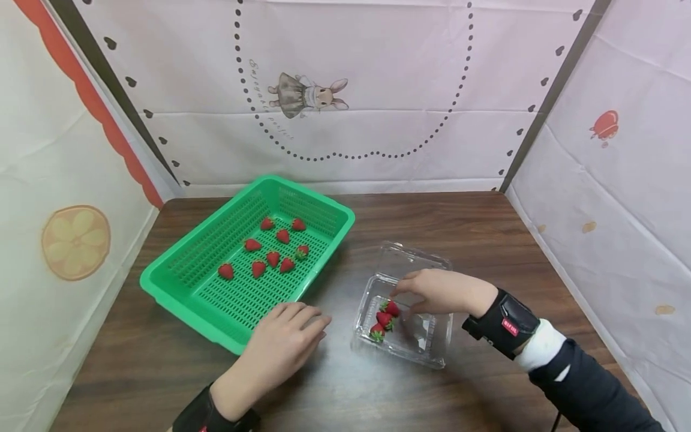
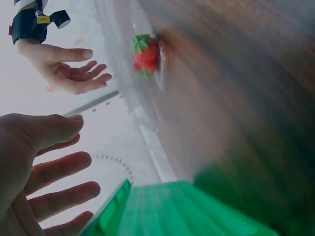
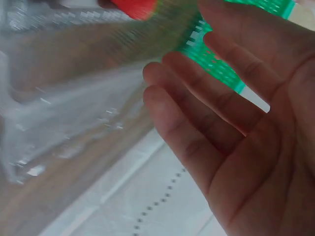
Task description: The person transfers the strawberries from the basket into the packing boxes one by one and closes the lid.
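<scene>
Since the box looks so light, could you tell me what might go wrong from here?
1. The right hand hovers open over the clear plastic box, and nothing holds the box down; it may slide or tip when a strawberry is lifted.
2. The open lid stands just behind the fingers and could catch them.
3. The left hand rests by the green basket corner; a nudge could shift it and roll the berries inside.

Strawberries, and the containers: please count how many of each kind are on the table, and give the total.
Strawberries in the green basket: 9, for example one at the near left
Strawberries in the clear plastic box: 3, for example the nearest one
Green basket: 1
Clear plastic box: 1
Total: 14 things
</scene>
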